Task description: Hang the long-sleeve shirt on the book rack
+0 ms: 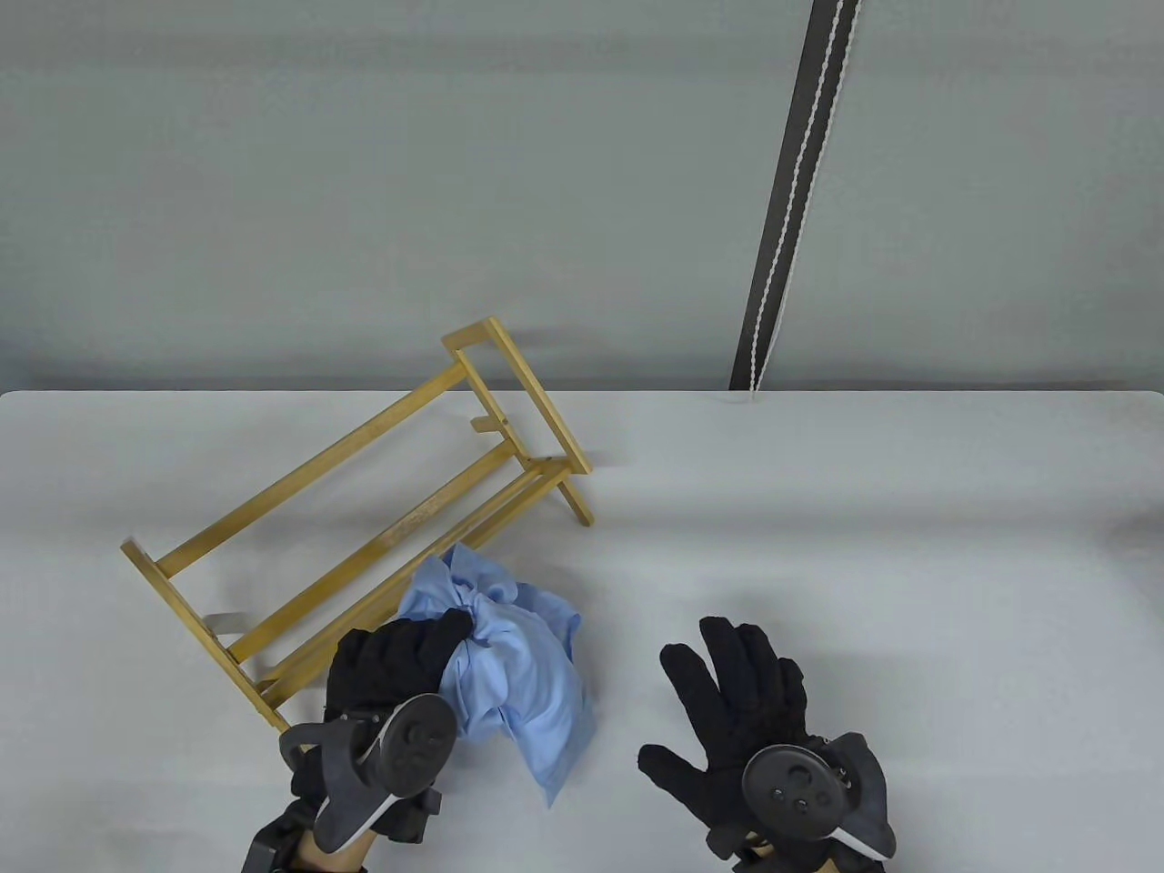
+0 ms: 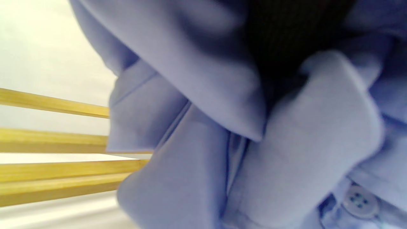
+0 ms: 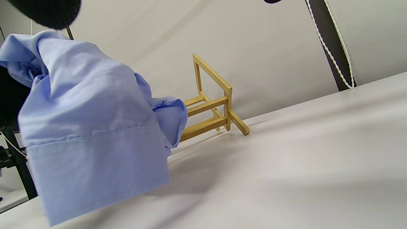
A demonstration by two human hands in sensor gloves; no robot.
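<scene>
One left hand [image 1: 400, 664] grips shirt [image 1: 514, 673] (right hand [image 1: 746, 709] splayed).

Shirt [image 1: 518, 673] is seen as plain light blue, no pattern. Rack [image 1: 364, 518] is yellow wood. Gloves [image 1: 737, 700] are black. Table [image 1: 909, 564] is white; strap [image 1: 800, 191] black, white-stitched.

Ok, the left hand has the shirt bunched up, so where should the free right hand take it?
Probably the hanging hem, from the shirt's right side. The left hand grips the bunched top, while that straight stitched edge hangs free nearest the open right hand. Pinching it there lets both hands spread the cloth toward the rack.
</scene>
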